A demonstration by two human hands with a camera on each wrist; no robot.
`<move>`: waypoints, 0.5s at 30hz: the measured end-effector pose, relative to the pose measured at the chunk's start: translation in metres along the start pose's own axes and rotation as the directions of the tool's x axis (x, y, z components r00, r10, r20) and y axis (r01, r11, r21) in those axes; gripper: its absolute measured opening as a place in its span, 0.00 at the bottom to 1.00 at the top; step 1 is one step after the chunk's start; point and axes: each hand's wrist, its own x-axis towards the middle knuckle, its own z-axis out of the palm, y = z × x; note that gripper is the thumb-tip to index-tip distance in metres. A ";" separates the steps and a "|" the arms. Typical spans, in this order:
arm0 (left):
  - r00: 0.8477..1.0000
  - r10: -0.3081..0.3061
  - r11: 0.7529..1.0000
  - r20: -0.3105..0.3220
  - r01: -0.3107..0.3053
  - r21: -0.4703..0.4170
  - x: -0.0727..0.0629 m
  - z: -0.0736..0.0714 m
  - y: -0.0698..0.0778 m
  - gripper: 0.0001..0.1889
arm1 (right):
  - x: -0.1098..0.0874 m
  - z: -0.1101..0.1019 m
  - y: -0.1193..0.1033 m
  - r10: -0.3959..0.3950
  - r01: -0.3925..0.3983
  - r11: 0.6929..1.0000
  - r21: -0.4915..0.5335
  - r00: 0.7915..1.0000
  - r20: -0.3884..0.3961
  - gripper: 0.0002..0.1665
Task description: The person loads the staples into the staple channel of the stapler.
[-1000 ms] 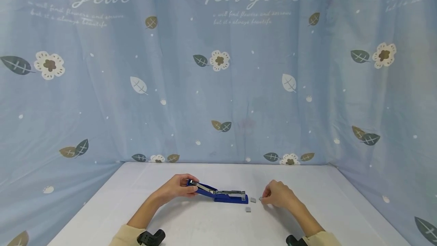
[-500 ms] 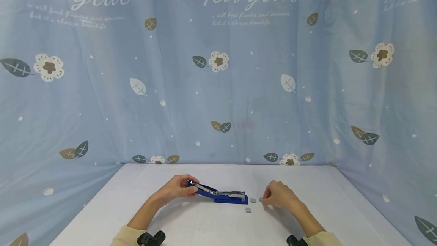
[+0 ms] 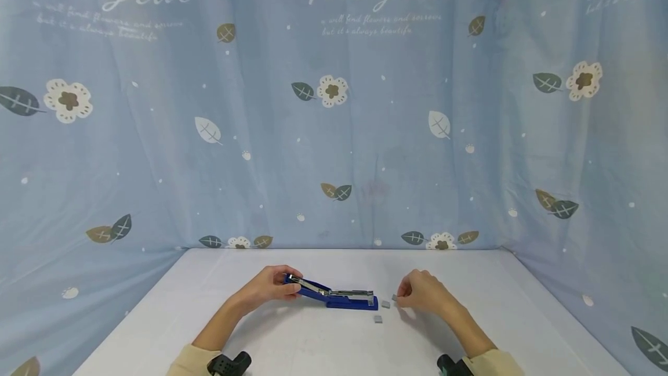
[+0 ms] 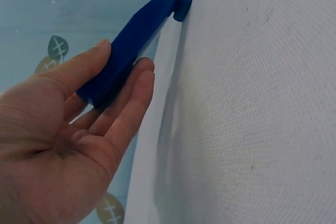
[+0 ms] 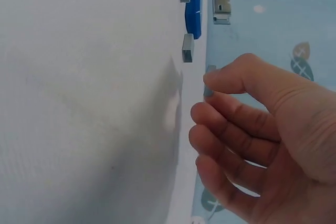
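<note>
A blue stapler (image 3: 352,302) lies on the white table, its top cover swung back and its metal magazine exposed. My left hand (image 3: 270,284) holds the raised cover, thumb on one side and fingers on the other; the left wrist view shows that blue cover (image 4: 128,43) up close. To the right, my right hand (image 3: 424,291) pinches a small grey staple strip (image 3: 394,297) between thumb and fingertips, just off the stapler's front end. In the right wrist view the thumb and fingers partly hide this strip (image 5: 211,71). The other right-hand fingers curl loosely.
Two more grey staple strips lie on the table: one strip (image 3: 385,304) close to the stapler's front end, another strip (image 3: 378,319) nearer me. A blue patterned curtain (image 3: 334,132) hangs behind and at both sides of the white table (image 3: 313,347).
My right hand has risen a little and moved slightly left, lifting the pinched staple strip. The left hand and the stapler stay in place.
</note>
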 end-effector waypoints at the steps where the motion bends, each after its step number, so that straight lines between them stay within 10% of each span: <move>1: 1.000 0.001 1.000 0.002 -0.001 -0.001 0.000 0.000 0.000 0.21 | 0.000 -0.001 -0.001 -0.011 0.011 1.000 0.002 1.000 0.004 0.08; 15: 1.000 0.008 1.000 0.005 -0.008 0.003 0.003 -0.002 -0.001 0.23 | 0.005 -0.009 -0.009 -0.129 0.128 0.992 0.013 0.990 0.054 0.04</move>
